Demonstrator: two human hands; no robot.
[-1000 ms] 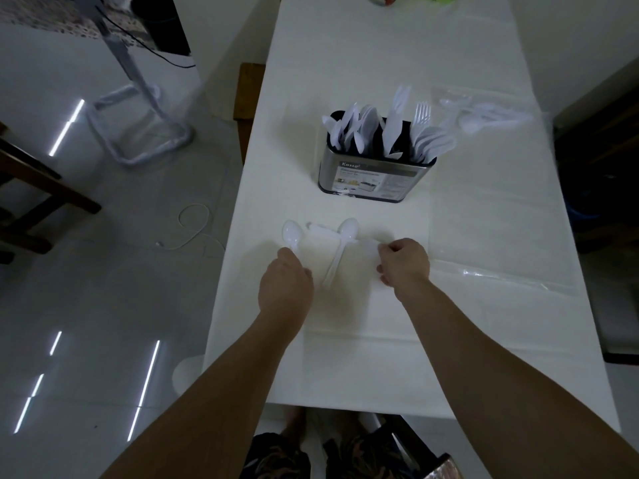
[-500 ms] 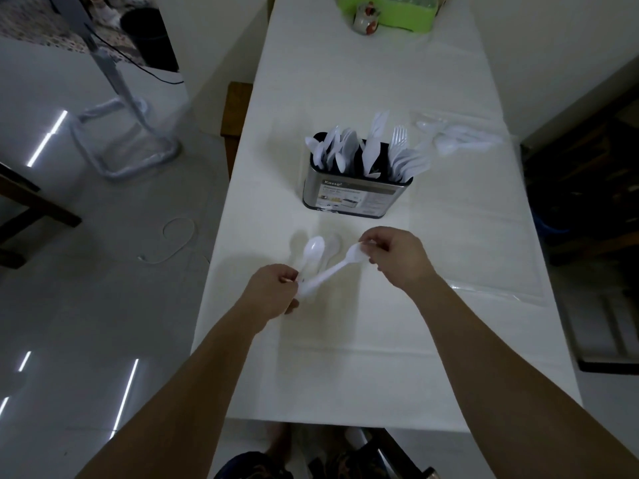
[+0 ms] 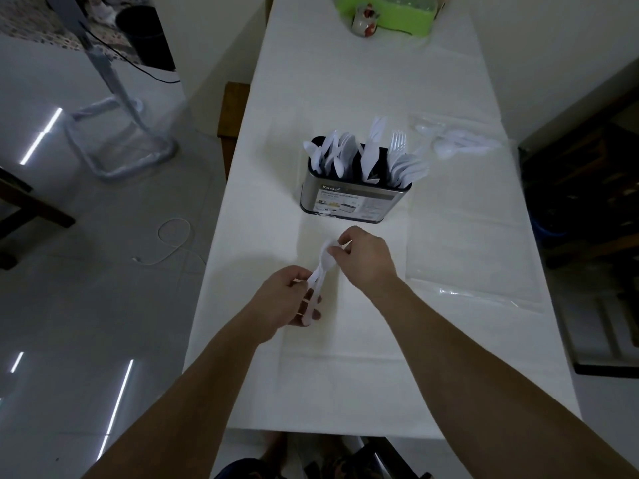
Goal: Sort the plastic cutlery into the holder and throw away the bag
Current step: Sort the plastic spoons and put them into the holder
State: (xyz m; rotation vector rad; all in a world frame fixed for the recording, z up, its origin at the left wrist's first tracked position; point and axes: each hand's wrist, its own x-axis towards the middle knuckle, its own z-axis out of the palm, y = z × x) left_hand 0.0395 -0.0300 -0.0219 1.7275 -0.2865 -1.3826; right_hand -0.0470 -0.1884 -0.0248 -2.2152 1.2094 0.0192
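Note:
Both hands hold a small bunch of white plastic spoons (image 3: pixel 321 271) just above the white table (image 3: pixel 345 375). My left hand (image 3: pixel 288 300) grips the handles. My right hand (image 3: pixel 363 257) pinches the bowl ends. Behind them stands the metal cutlery holder (image 3: pixel 352 198), filled with several white spoons, knives and forks. At the back right lies a clear plastic bag (image 3: pixel 456 141) with more white cutlery in it.
A flat clear plastic sheet (image 3: pixel 484 292) lies on the table's right side. A green tray (image 3: pixel 390 12) and a small ceramic figure (image 3: pixel 364 20) sit at the far end. A wooden chair (image 3: pixel 233 122) stands by the left edge; a cable lies on the floor.
The spoons that lay on the table a second ago are now lifted and gathered together. My left hand took the handles and my right hand closed on the bowls.

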